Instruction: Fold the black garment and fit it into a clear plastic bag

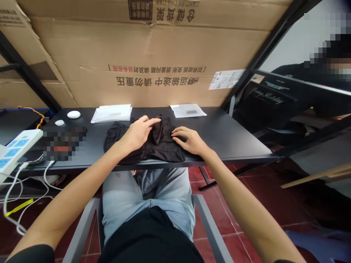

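A crumpled black cloth garment (167, 153) lies on the black desk in front of me, with a fold standing up near its middle. My left hand (139, 132) rests over the garment, its index finger reaching across to that raised fold and the other fingers curled into the fabric. At the garment's right edge, my right hand (190, 140) has its thumb and fingertips close together on the cloth. The exact kind of garment cannot be made out.
Behind the desk (233, 142) stands a large cardboard sheet (153, 47). White packets (112, 113) lie along the back, one also (189, 110) on the right. A power strip (19, 149) with cables is at left. Another person sits at far right.
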Demonstrator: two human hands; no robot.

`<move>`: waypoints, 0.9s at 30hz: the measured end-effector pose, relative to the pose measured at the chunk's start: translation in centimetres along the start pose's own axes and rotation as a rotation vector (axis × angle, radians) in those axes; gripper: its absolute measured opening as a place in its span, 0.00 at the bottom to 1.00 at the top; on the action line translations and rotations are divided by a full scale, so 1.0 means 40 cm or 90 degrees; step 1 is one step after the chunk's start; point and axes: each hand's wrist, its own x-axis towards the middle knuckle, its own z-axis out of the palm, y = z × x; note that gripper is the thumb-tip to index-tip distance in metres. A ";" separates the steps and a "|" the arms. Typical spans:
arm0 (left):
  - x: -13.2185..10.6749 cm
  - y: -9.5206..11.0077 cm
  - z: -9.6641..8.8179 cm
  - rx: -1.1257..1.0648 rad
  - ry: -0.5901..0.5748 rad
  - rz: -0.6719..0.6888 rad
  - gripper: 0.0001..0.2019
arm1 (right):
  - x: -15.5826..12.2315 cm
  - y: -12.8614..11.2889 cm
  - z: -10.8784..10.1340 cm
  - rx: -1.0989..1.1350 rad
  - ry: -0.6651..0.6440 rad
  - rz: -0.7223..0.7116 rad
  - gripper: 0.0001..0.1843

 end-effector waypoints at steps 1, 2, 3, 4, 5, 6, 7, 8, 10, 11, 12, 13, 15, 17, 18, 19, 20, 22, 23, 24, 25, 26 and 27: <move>-0.020 -0.015 -0.012 0.006 0.000 -0.010 0.25 | -0.001 0.001 0.002 0.000 0.003 -0.001 0.10; -0.041 -0.031 -0.022 0.019 -0.001 -0.023 0.25 | -0.003 0.002 0.003 -0.001 0.007 -0.001 0.10; -0.061 -0.046 -0.028 0.034 -0.005 -0.037 0.25 | -0.004 0.003 0.004 -0.002 0.012 0.000 0.10; -0.081 -0.060 -0.032 0.051 -0.012 -0.053 0.25 | -0.005 0.004 0.005 -0.003 0.015 0.000 0.10; -0.098 -0.071 -0.033 0.070 -0.018 -0.070 0.24 | -0.006 0.005 0.006 -0.004 0.016 0.000 0.10; -0.113 -0.080 -0.032 0.088 -0.020 -0.088 0.23 | -0.006 0.005 0.006 -0.006 0.017 0.001 0.10; -0.123 -0.087 -0.029 0.106 -0.019 -0.102 0.22 | -0.006 0.004 0.006 -0.006 0.018 0.001 0.10; -0.128 -0.089 -0.026 0.121 -0.013 -0.110 0.21 | -0.006 0.003 0.006 -0.007 0.019 0.002 0.11; -0.124 -0.086 -0.015 0.140 -0.002 -0.098 0.21 | -0.004 -0.001 0.005 -0.010 0.019 0.003 0.10; -0.116 -0.081 -0.009 0.143 -0.002 -0.083 0.21 | -0.004 -0.002 0.005 -0.013 0.017 0.003 0.10; -0.105 -0.074 -0.003 0.145 -0.007 -0.066 0.20 | -0.003 -0.003 0.004 -0.016 0.015 0.003 0.10; -0.093 -0.068 0.003 0.146 -0.015 -0.049 0.19 | -0.002 -0.004 0.004 -0.019 0.011 0.003 0.10; -0.070 -0.058 0.013 0.145 -0.027 -0.031 0.17 | -0.001 -0.005 0.003 -0.023 0.005 0.002 0.10; -0.056 -0.058 0.015 0.130 -0.015 -0.039 0.17 | -0.001 -0.004 0.002 -0.028 -0.002 -0.006 0.10; -0.054 -0.062 0.010 0.117 0.004 -0.053 0.17 | -0.001 -0.004 0.002 -0.033 -0.007 -0.012 0.10; -0.056 -0.069 0.002 0.102 0.029 -0.074 0.18 | -0.001 -0.003 0.002 -0.038 -0.011 -0.018 0.09; -0.063 -0.080 -0.010 0.091 0.061 -0.103 0.18 | -0.001 -0.003 0.002 -0.044 -0.016 -0.023 0.09; -0.085 -0.110 -0.041 0.082 0.129 -0.183 0.23 | 0.000 -0.002 0.002 -0.054 -0.022 -0.028 0.09; -0.101 -0.128 -0.059 0.082 0.159 -0.227 0.26 | 0.000 -0.002 0.003 -0.058 -0.024 -0.028 0.09; -0.120 -0.148 -0.075 0.083 0.183 -0.268 0.30 | 0.000 -0.002 0.003 -0.061 -0.026 -0.028 0.09; -0.141 -0.170 -0.091 0.082 0.196 -0.301 0.32 | 0.001 -0.002 0.003 -0.065 -0.028 -0.028 0.09; -0.163 -0.191 -0.103 0.082 0.200 -0.327 0.32 | 0.001 -0.002 0.002 -0.068 -0.033 -0.029 0.09; -0.184 -0.212 -0.113 0.084 0.191 -0.346 0.30 | 0.002 -0.001 0.002 -0.072 -0.039 -0.031 0.09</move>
